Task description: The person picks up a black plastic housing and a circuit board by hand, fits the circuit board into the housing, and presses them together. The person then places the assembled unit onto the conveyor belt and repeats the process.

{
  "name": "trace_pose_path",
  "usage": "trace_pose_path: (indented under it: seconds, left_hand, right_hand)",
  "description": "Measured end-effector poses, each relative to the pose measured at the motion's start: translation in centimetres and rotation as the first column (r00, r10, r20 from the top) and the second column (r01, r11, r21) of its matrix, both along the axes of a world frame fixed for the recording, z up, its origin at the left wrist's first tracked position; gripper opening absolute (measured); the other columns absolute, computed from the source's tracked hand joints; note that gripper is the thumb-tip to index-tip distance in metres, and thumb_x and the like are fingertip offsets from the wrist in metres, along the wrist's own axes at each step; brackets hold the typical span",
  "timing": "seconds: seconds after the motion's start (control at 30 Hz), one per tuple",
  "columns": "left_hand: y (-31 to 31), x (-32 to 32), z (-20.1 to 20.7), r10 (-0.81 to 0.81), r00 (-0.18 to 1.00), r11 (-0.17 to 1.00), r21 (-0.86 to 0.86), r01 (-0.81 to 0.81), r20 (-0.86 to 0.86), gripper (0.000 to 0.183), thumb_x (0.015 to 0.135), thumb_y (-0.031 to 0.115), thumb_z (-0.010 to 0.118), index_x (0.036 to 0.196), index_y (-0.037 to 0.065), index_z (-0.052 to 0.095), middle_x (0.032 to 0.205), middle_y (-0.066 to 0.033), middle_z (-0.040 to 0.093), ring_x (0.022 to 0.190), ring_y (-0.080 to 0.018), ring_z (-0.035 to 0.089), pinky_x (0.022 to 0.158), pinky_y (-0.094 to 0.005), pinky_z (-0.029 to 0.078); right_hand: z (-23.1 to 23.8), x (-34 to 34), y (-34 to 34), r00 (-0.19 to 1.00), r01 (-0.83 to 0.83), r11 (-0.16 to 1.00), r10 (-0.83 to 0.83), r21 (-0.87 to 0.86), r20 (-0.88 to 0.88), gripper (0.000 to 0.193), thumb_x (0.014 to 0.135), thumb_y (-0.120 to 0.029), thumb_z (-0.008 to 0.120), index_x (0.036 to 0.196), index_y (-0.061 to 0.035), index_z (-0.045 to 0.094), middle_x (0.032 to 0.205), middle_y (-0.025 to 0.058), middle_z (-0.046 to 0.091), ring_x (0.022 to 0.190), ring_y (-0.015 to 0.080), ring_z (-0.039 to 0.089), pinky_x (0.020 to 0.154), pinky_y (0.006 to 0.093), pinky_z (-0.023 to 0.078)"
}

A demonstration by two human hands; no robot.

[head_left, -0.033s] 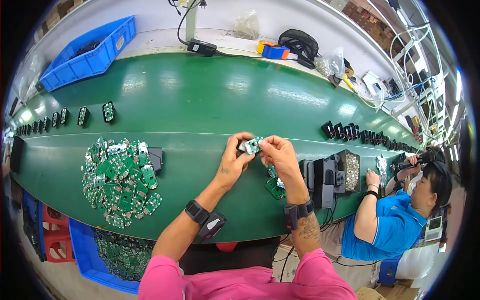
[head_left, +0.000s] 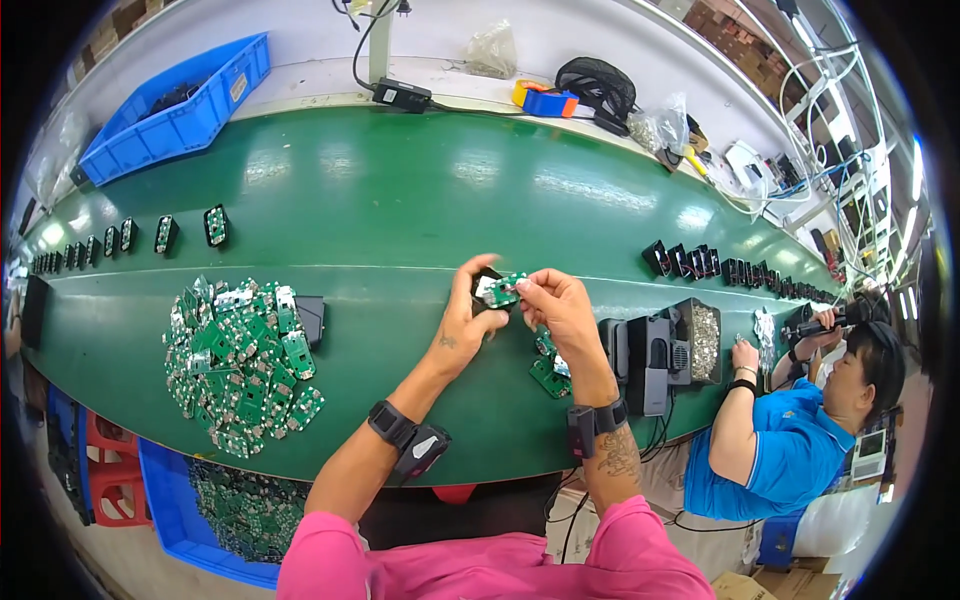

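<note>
Over the middle of the bench, my left hand (head_left: 462, 320) curls around a small black housing (head_left: 483, 277), which its fingers partly cover. My right hand (head_left: 562, 308) pinches a green circuit board (head_left: 510, 287) by its right end. The board lies against the open face of the housing; whether it is seated inside cannot be told. Beside my right wrist, a few loose green boards (head_left: 549, 378) rest on the bench. To the left spreads a large heap of green circuit boards (head_left: 240, 355), with a dark box (head_left: 311, 322) at its right edge.
Housings with boards (head_left: 217, 226) line the far left; black housings (head_left: 692, 263) form a row at right. Grey devices (head_left: 650, 365) and a bin of small metal parts (head_left: 701, 335) stand right of my arm. A person in blue (head_left: 775, 445) works beyond. A blue crate (head_left: 180, 125) sits back left.
The fingers of my left hand have spread slightly, and more of the black housing shows. The board has shifted a little and lies flatter over it.
</note>
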State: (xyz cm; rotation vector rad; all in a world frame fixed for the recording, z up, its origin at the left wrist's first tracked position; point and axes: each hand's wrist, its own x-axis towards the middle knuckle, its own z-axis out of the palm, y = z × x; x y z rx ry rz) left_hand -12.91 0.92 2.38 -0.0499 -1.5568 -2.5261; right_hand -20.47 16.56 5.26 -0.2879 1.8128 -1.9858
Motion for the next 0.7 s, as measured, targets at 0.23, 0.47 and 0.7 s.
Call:
trace_pose_path:
  seconds: [0.23,0.47,0.7]
  left_hand:
    - [-1.1,-0.5,-0.1,-0.038,0.998,0.999,0.012,0.038,-0.045,0.074,0.078,-0.010,0.062,0.144,0.009,0.034,0.133,-0.0094,0.044,0.113,-0.0197,0.055,0.089,-0.0328,0.050]
    - [-1.6,0.3,0.5,-0.110,0.993,0.994,-0.007,0.111,0.043,0.070,0.090,0.009,0.066,0.152,0.010,0.034,0.120,-0.0063,0.059,0.099,-0.0128,0.058,0.068,-0.0242,0.050]
    - [-0.7,0.4,0.6,-0.116,0.989,0.993,-0.017,0.118,0.093,0.064,0.092,0.004,0.060,0.152,0.012,0.037,0.115,-0.0067,0.062,0.090,-0.0121,0.064,0.063,-0.0238,0.050]
  right_hand:
    - [-1.4,-0.8,-0.1,0.999,-0.003,1.000,0.003,0.000,-0.038,0.018,0.091,-0.016,0.073,0.092,0.0001,0.064,0.071,0.0010,0.063,0.053,0.0050,0.054,0.045,0.0202,0.041]
    - [-1.1,1.3,-0.8,0.983,0.080,0.996,-0.072,0.040,-0.168,0.018,0.092,-0.014,0.071,0.090,0.0019,0.064,0.070,0.0016,0.063,0.052,0.0041,0.054,0.045,0.0208,0.042]
    - [-0.7,2.1,-0.9,0.861,0.135,0.990,-0.101,0.033,-0.499,0.014,0.090,-0.005,0.066,0.103,0.0025,0.069,0.126,0.0141,0.056,0.098,0.0155,0.062,0.077,0.0268,0.054]
